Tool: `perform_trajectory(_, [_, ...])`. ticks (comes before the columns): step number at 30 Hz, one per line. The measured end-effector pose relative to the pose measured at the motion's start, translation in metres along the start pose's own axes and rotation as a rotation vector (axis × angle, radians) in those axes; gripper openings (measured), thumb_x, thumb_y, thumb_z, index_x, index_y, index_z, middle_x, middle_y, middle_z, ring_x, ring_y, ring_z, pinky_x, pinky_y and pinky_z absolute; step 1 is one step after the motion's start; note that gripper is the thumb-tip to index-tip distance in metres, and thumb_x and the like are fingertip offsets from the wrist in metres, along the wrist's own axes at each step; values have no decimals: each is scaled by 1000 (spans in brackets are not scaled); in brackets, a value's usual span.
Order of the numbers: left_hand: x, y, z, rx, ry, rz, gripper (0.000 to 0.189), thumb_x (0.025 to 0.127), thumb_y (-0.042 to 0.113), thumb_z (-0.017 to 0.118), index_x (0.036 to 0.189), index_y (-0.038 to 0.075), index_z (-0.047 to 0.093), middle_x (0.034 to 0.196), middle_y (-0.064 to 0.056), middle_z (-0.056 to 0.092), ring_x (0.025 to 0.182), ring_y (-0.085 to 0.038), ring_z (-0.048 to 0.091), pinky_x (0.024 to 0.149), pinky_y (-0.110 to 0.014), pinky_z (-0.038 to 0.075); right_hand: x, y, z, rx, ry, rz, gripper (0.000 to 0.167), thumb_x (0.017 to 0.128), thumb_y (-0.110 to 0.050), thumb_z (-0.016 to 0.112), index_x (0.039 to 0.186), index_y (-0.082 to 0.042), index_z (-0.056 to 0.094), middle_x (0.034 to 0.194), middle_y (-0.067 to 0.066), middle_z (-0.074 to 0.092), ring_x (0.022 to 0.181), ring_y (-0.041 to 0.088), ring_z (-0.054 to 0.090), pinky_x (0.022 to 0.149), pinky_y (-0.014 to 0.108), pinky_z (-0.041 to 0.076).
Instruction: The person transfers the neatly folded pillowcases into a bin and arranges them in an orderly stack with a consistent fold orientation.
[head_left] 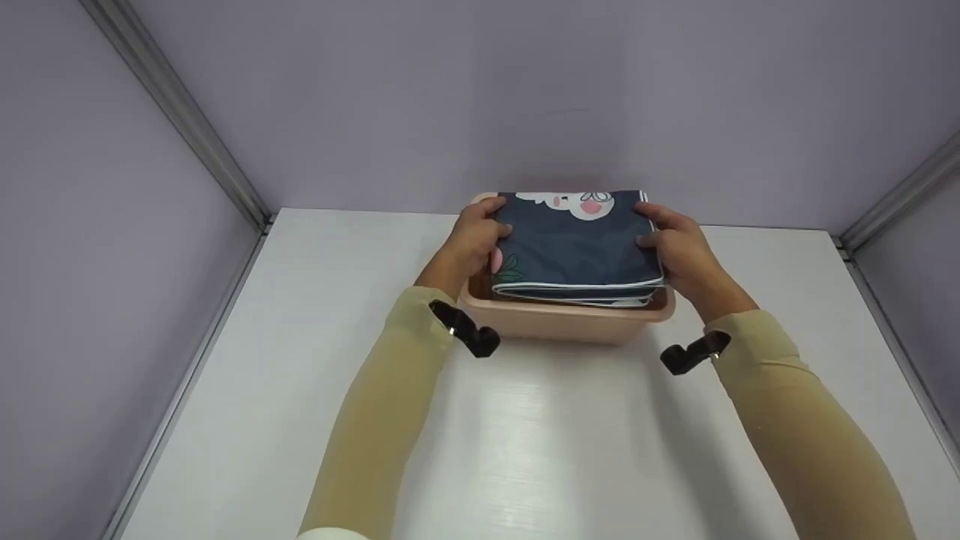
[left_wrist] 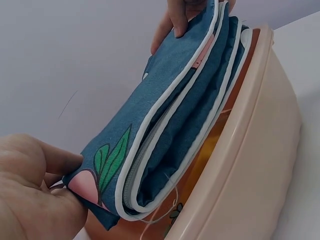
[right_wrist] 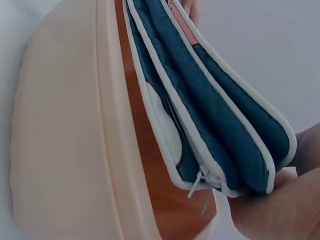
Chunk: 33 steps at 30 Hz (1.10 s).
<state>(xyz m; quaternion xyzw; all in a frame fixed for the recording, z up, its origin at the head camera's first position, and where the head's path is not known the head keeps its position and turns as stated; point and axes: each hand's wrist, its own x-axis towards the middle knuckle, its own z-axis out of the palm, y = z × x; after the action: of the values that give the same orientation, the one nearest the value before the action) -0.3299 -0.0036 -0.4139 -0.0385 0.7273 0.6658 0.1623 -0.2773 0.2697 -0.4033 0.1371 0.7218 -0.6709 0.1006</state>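
Note:
Between my two hands is a folded dark blue zippered cloth (head_left: 577, 251) with white piping and a printed white figure, pink fruit and green leaves. My left hand (head_left: 472, 238) pinches its left side, thumb on top. On the right side, my right hand (head_left: 681, 251) grips the folded layers the same way. The bundle sits in the mouth of a pale pink plastic basin (head_left: 555, 321), its upper layers above the rim. In the right wrist view a white zipper pull (right_wrist: 195, 184) hangs at a corner. Loose threads trail from the cloth in the left wrist view.
The basin stands on a white table (head_left: 517, 442) near its back edge. A grey-purple wall (head_left: 375, 105) rises behind it, with side panels and metal frame rails at left and right. Inside the basin, below the cloth, a yellowish-orange patch (left_wrist: 212, 142) shows.

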Motion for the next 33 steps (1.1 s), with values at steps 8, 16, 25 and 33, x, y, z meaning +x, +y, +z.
perform_trajectory(8, [2,-3,0,2,-10,17,60,98,-7,53,155,7,42,164,-10,32,153,-22,24,123,-32,21,4,4,0,13,-2,-10,66,99,8,42,161,-13,32,169,11,17,148,26,31,118,37,32])
perform_trajectory(16, [6,-6,0,19,-12,27,61,98,-8,53,155,7,42,164,-12,32,150,-21,29,118,-29,30,7,7,0,-5,1,-3,65,99,7,43,161,-14,32,170,9,14,147,25,31,118,37,33])
perform_trajectory(25, [5,-2,2,39,-23,55,61,98,-8,53,156,6,40,163,-12,33,147,-23,35,98,-19,44,8,9,-2,-32,16,-14,66,100,6,40,161,-16,32,170,9,16,146,27,34,118,40,34])
perform_trajectory(33, [5,-5,2,71,5,76,64,97,-1,56,158,7,37,162,-13,36,149,-27,33,114,-29,35,9,12,0,-98,47,-97,65,96,3,45,159,-4,32,166,14,25,151,28,26,121,43,26])
